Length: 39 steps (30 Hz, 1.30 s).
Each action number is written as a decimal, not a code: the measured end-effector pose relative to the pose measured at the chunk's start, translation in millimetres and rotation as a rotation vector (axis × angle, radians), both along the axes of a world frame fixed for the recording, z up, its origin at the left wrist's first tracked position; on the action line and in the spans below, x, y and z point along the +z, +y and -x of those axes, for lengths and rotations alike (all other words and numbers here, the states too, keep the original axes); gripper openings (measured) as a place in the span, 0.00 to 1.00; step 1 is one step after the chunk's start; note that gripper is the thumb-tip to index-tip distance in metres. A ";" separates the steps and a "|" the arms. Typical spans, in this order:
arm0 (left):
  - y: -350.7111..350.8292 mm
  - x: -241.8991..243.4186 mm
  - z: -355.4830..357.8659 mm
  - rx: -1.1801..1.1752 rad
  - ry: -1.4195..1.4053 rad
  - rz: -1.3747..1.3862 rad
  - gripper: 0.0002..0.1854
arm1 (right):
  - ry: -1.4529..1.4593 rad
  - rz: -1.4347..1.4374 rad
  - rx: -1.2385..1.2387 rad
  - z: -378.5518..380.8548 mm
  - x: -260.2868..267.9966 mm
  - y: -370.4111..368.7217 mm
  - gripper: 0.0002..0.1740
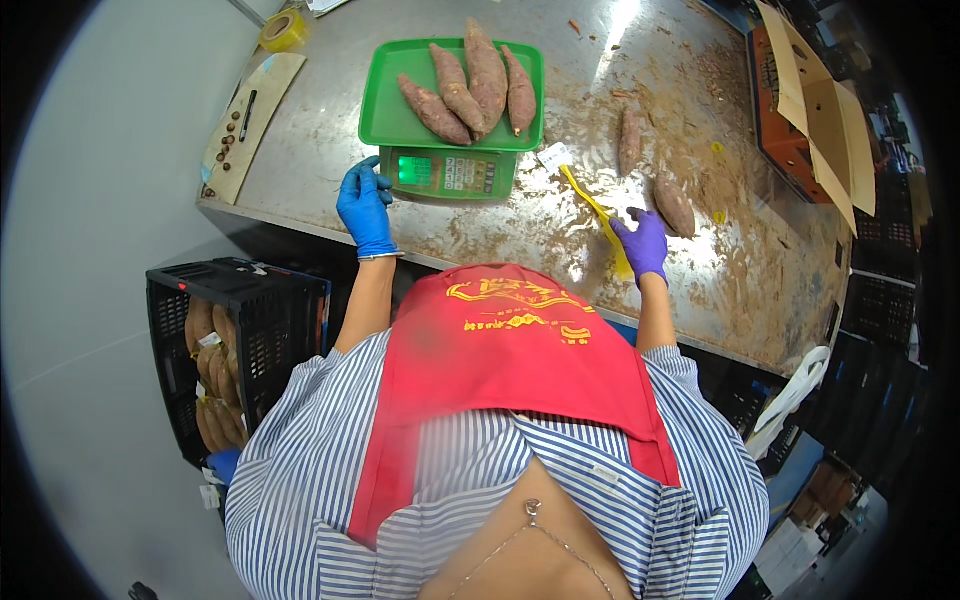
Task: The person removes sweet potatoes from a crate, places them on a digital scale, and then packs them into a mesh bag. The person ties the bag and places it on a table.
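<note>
A green digital scale with a lit display carries a green tray. Several sweet potatoes lie in that tray. My left hand, in a blue glove, is at the scale's left edge, fingers partly bent and slightly apart, with nothing visible in it. On the metal table, my right hand in a purple glove touches a yellow mesh bag; whether the fingers grip it is unclear. The bag's far end has a white tag. Beside the right hand lies a sweet potato, with a thinner sweet potato beyond.
Soil is scattered over the metal table. A cardboard strip with a pen stands left, below a yellow tape roll. An open carton is at right. A black crate with bagged sweet potatoes stands below the table's left edge.
</note>
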<state>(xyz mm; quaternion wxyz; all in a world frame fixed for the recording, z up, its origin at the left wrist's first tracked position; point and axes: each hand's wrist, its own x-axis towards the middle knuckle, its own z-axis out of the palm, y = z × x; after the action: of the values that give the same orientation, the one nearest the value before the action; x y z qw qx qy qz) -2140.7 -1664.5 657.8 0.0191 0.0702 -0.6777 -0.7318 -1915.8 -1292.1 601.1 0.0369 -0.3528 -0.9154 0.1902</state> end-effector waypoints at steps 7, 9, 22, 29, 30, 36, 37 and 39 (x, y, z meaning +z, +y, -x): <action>-0.5 -34.8 1.9 -0.265 0.095 0.315 0.11 | -0.070 0.146 -0.046 -10.5 -1.1 5.0 0.28; 2.1 -48.5 -2.8 -0.349 0.219 0.623 0.11 | -0.109 0.143 -0.030 -10.5 -2.9 4.1 0.25; 29.0 -17.6 -25.9 -0.743 -0.145 0.127 0.13 | 0.514 1.044 -0.293 16.8 44.9 7.6 0.14; 108.8 37.0 -64.4 -1.098 0.113 0.043 0.33 | 0.854 1.321 -0.306 68.5 89.2 -57.9 0.11; 113.2 42.6 -67.6 -1.129 0.111 0.005 0.38 | 0.848 1.315 -0.296 70.0 90.9 -64.6 0.11; 121.8 49.3 -70.9 -1.039 0.086 -0.024 0.27 | 0.748 1.177 -0.196 72.3 97.6 -86.5 0.19; 122.8 46.8 -70.4 -0.995 0.031 -0.001 0.24 | 0.785 1.251 -0.130 70.8 100.7 -93.0 0.22; 125.9 40.6 -74.1 -0.798 0.193 0.082 0.12 | 0.867 1.391 0.001 68.5 108.1 -109.3 0.30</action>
<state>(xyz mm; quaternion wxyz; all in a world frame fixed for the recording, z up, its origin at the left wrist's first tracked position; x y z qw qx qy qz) -2066.6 -1538.6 698.4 -0.1998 -0.2676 -0.6753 -0.6576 -1984.2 -1401.4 709.2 0.1603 -0.1898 -0.4926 0.8340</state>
